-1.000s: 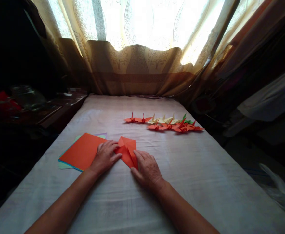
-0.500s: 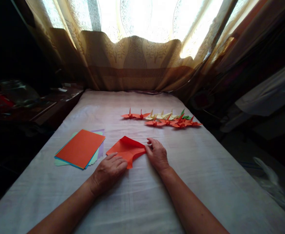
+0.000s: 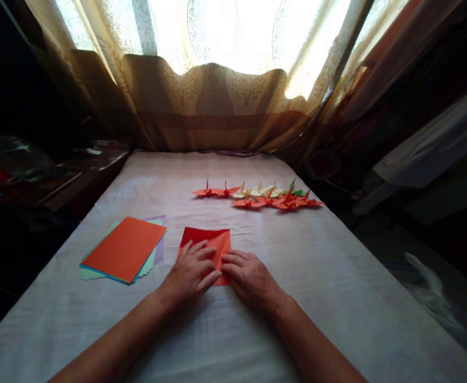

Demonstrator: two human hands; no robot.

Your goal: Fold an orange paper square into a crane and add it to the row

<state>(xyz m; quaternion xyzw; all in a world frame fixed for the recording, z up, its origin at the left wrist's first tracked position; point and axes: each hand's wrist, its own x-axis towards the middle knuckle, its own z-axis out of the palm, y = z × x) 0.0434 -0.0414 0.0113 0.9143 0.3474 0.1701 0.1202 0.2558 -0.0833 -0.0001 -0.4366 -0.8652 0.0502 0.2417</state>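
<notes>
An orange-red square of origami paper [image 3: 207, 235] lies in front of me, creased and partly raised along its folds. My left hand [image 3: 191, 271] rests on its left and lower part with the fingers apart, covering some of it. At the right edge, my right hand [image 3: 251, 276] has its fingers bent together over the paper's side, pinching it. The thumb of my left hand comes close to the fingertips of my right. The paper's lower left corner is hidden under my left hand.
A stack of coloured paper sheets [image 3: 125, 249], orange on top, lies at the left. Several folded paper cranes [image 3: 269, 200] in orange, cream and green stand at the back right. The bed-like surface has a white cloth [image 3: 321, 298]. Behind it hangs a curtain [image 3: 213, 106].
The paper has been turned so its edges run nearly square to me. My right hand has moved down and nearer to my left, whose fingers are now more spread. The view has shifted slightly.
</notes>
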